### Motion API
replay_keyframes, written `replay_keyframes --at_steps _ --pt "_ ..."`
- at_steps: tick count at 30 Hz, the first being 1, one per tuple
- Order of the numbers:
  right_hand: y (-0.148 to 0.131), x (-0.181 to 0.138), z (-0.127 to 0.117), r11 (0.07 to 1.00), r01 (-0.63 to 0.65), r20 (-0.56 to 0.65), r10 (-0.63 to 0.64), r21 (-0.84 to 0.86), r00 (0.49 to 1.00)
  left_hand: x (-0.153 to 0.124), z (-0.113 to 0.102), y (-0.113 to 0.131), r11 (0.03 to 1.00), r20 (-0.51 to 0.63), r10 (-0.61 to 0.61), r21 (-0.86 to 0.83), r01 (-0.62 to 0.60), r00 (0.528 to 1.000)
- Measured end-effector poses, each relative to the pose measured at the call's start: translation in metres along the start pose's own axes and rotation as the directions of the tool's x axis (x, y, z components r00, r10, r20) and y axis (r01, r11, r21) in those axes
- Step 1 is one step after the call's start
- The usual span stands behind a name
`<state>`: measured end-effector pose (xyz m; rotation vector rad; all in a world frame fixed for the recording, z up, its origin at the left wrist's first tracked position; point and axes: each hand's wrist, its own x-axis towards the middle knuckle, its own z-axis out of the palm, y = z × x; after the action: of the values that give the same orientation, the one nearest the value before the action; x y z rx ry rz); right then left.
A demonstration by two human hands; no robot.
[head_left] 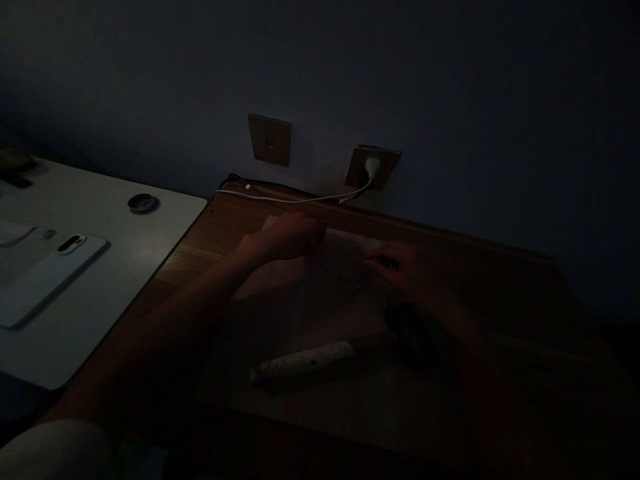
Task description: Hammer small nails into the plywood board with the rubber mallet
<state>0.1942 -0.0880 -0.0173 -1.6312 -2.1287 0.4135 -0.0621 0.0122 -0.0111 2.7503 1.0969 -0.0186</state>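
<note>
The light is very dim. My left hand (297,237) rests at the far edge of a pale sheet (280,307), its fingers curled down; whatever they may hold is hidden. Across a small gap, my right hand (403,263) has thumb and fingers drawn together, and I cannot make out anything between them. Between the hands lie a few thin, nail-like bits (355,291) on the sheet. Nearer to me is a hammer (305,360) with a worn, whitish handle grip pointing left and a dark head to the right, below my right hand.
A wooden table (200,243) carries the sheet and stands against the wall. At the back, a white cable (295,200) runs to a plug (373,167) in a socket. A white table (125,243) on the left holds a phone (55,277) and a small round dish (143,203).
</note>
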Motion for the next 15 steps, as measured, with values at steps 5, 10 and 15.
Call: replay_keyframes --at_steps 5,10,15 --pt "0.003 0.0 0.001 1.0 0.016 -0.001 -0.016 0.004 1.0 -0.003 -0.007 0.002 0.997 -0.069 0.049 -0.056 -0.053 0.996" --pt "-0.001 0.0 -0.001 1.0 -0.016 0.02 0.016 -0.006 1.0 -0.012 -0.017 0.02 0.956 -0.009 0.237 -0.176 -0.235 0.971" --pt "-0.007 0.0 -0.006 0.999 -0.035 0.058 0.038 -0.039 0.998 -0.016 -0.017 0.035 0.925 0.039 0.35 -0.172 -0.339 0.936"
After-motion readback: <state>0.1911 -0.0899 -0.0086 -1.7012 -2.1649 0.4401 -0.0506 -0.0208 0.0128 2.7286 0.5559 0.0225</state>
